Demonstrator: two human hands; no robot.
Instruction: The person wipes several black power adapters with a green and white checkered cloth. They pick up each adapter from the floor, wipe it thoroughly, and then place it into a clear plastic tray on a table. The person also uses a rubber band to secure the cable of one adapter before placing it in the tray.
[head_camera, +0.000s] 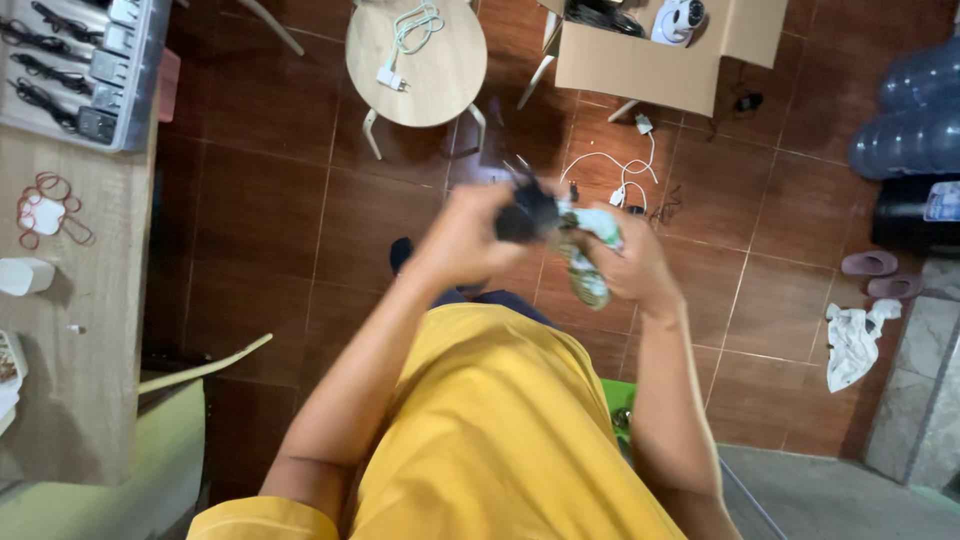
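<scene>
My left hand (462, 238) is closed around a small black object (528, 213) with thin prongs sticking up, blurred by motion. My right hand (628, 268) grips a crumpled green-and-white wrapper or bag (585, 250) right beside it. Both hands meet at chest height above the brown tiled floor, in front of my yellow shirt (490, 430). What exactly the black object is cannot be made out.
A round wooden stool (450, 70) with a white charger cable stands ahead. A cardboard box (650, 60) sits to its right. A wooden table (70, 330) on the left bears rubber bands and a tray of black adapters (80, 70). Blue water jugs (915, 115) and a white rag (855, 340) lie right.
</scene>
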